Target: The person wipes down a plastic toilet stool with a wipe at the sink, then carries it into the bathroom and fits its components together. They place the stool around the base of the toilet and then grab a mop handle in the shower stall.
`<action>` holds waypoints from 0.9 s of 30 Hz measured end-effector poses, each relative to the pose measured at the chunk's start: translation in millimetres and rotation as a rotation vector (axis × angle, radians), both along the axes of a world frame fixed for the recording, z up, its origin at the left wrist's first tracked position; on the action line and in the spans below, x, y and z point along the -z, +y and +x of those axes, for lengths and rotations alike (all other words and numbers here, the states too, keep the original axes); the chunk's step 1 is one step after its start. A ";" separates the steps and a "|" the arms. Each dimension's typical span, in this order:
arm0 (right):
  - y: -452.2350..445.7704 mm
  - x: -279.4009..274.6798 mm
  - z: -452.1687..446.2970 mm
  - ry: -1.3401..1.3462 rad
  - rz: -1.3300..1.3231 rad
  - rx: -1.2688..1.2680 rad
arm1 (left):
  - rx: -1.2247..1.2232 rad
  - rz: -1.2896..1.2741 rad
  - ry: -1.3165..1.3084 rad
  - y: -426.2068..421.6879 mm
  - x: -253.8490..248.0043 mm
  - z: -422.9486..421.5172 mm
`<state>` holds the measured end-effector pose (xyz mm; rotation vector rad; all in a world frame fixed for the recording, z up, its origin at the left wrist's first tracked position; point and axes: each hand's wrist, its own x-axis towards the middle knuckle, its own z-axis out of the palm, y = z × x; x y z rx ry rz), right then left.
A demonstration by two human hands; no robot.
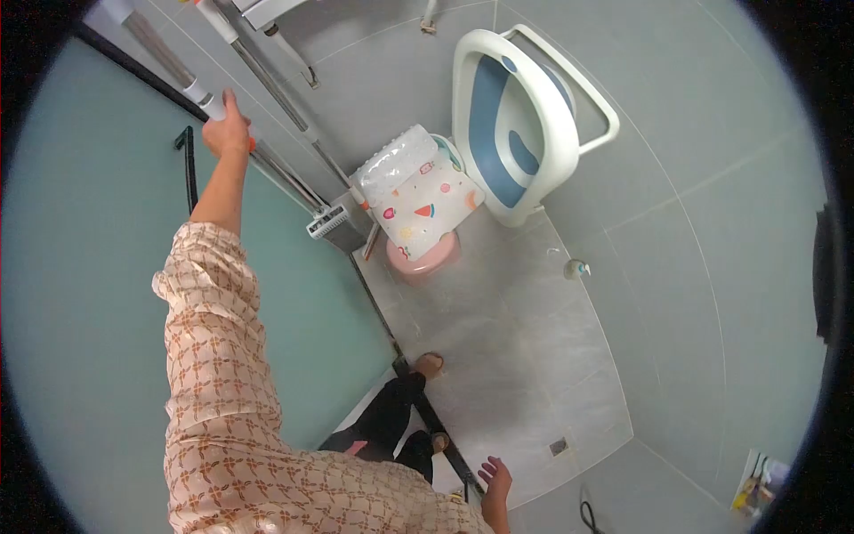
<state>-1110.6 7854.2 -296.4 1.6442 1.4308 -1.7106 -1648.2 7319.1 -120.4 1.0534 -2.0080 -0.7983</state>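
Note:
My left hand, at the end of a raised arm, is wrapped round the white grip of a long-handled mop. Its steel pole slants down along the glass to a white slotted head near the wall. A second steel pole leans close beside it. Low in the view hangs my right hand, its fingers apart and holding nothing, above the floor by the doorway's dark threshold.
A pink stool with a fruit-patterned mat draped over it stands by the wall. Beside it a white and blue folding baby bath leans upright. A pump bottle and a drain are on the grey tiled floor. Frosted glass borders the left.

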 end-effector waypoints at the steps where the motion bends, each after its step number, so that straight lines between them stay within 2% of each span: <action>1: -2.5 -9.6 0.5 0.011 -0.014 -0.018 | 0.009 -0.015 -0.035 16.2 -14.7 6.2; 3: 1.8 -12.4 22.9 0.097 -0.039 -0.023 | 0.025 0.025 -0.069 49.6 -36.5 18.8; 6: 17.6 -11.6 53.3 0.208 -0.028 0.034 | 0.185 -0.007 -0.007 114.6 -68.3 49.4; 10: 36.6 -44.8 79.9 0.317 -0.067 0.004 | 0.504 -0.010 -0.017 190.1 -96.4 71.5; 13: 44.0 -75.2 88.1 0.412 0.140 -0.124 | 0.816 0.120 -0.024 258.8 -109.6 115.1; 15: 76.1 -86.5 82.3 0.599 0.170 -0.152 | 1.009 0.198 -0.035 327.5 -113.0 153.0; 17: 78.8 -97.8 74.9 0.685 0.410 -0.249 | 1.189 0.289 -0.025 359.7 -109.1 197.9; 19: 77.6 -160.0 63.5 0.851 0.645 -0.268 | 1.329 0.335 -0.034 389.7 -104.9 250.8; 21: 84.0 -198.4 50.3 1.059 0.809 -0.264 | 1.413 0.402 -0.017 419.5 -101.3 303.2; 23: 70.6 -243.8 36.2 1.189 0.894 -0.221 | 1.470 0.468 0.011 429.3 -102.9 350.9; 27: 49.0 -289.7 28.7 1.232 0.933 -0.221 | 1.505 0.583 0.121 440.2 -95.3 429.9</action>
